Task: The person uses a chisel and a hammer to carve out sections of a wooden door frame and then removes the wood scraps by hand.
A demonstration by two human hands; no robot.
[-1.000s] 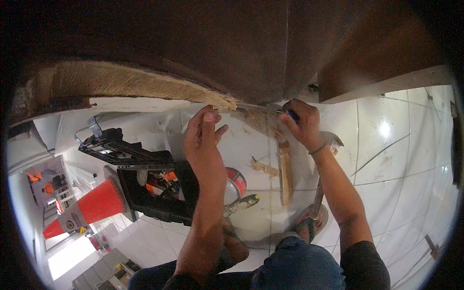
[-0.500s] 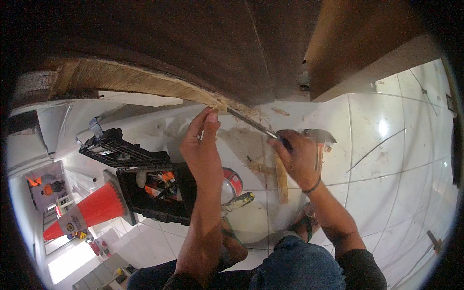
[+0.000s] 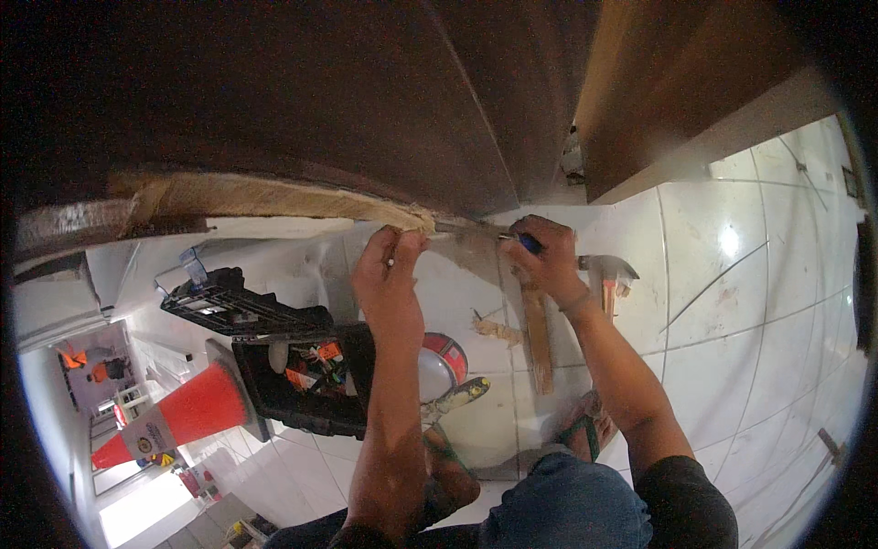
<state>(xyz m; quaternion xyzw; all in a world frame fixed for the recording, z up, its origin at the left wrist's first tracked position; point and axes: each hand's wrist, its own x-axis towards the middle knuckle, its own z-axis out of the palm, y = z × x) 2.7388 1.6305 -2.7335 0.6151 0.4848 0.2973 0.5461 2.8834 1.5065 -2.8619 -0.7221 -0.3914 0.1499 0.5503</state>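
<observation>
Dark brown wooden door, bottom edge raw, pale, splintered w/ frayed fibres. Left hand fingers pinched together on the frayed end of that edge. Right hand fingers clamped round a blue-handled metal tool, blade laid under the edge. Hammer, wood strip on white tiled floor; open black toolbox nr orange cone

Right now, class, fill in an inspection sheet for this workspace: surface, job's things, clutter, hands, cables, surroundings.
Surface: glossy white tiled floor.
Job's things: splintered pale wood edge under the dark door; blue-handled tool.
Clutter: hammer, wood strip, black toolbox, orange cone.
Hands: left hand pinches the wood edge; right hand grips the tool.
Cables: nothing seen.
Surroundings: sandalled feet, bright corridor at lower left.
</observation>
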